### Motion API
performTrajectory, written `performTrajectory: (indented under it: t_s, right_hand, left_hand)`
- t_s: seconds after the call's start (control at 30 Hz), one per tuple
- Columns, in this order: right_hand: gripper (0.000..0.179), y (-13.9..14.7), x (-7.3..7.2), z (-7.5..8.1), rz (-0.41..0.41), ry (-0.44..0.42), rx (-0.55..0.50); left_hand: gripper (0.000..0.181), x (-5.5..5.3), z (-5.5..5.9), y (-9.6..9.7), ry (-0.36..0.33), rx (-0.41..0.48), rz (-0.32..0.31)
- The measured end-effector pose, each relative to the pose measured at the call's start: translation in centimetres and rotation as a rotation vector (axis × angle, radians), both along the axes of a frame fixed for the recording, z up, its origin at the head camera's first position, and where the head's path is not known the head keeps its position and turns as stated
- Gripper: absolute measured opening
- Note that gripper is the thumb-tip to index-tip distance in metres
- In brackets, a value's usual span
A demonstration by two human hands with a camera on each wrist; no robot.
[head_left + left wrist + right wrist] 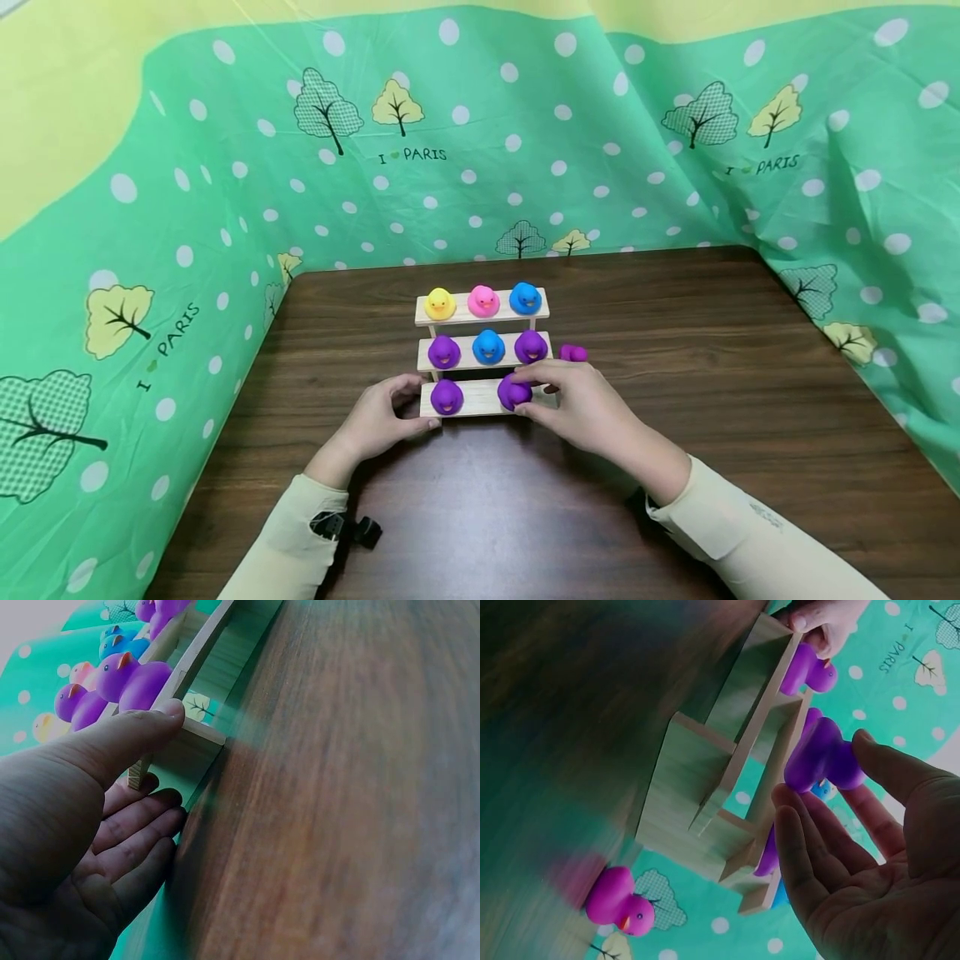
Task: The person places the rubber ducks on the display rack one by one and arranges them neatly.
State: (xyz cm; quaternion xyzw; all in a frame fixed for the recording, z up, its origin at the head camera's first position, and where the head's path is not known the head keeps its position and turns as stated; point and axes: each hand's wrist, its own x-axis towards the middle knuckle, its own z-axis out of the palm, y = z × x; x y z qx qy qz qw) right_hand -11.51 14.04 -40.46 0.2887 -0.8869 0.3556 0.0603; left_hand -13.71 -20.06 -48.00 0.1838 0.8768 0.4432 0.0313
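A three-tier wooden rack (474, 402) bearing several rubber ducks stands on the table. My left hand (381, 418) grips the left end of its bottom shelf; in the left wrist view the thumb lies on the board (202, 733), the other fingers beneath and behind. Over the right part of that shelf, my right hand (592, 407) pinches a purple rubber duck (817, 759) between thumb and fingers. Whether this duck touches the board, I cannot tell. Another purple duck (447, 397) sits at the bottom shelf's left end.
Two purple ducks and a blue duck (488, 347) occupy the middle shelf. Yellow (439, 304), pink (483, 301) and blue ducks line the top one. A magenta duck (619, 904) lies on the table (675, 333) right of the rack. Green dotted cloth (465, 200) hangs behind.
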Motion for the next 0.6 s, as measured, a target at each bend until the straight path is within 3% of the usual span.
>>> performTrajectory:
  t_s: [0.27,0.6]
  right_hand:
    - [0.036,-0.9,-0.2,-0.2,0.004,-0.013,-0.006]
    - [0.034,-2.1,-0.7,-0.7,0.030,-0.002,0.065]
  left_hand:
    - [0.057,-0.1,-0.1,0.0,0.007,0.015,-0.005]
    - [0.057,-0.1,-0.2,0.0,0.005,0.007,-0.003]
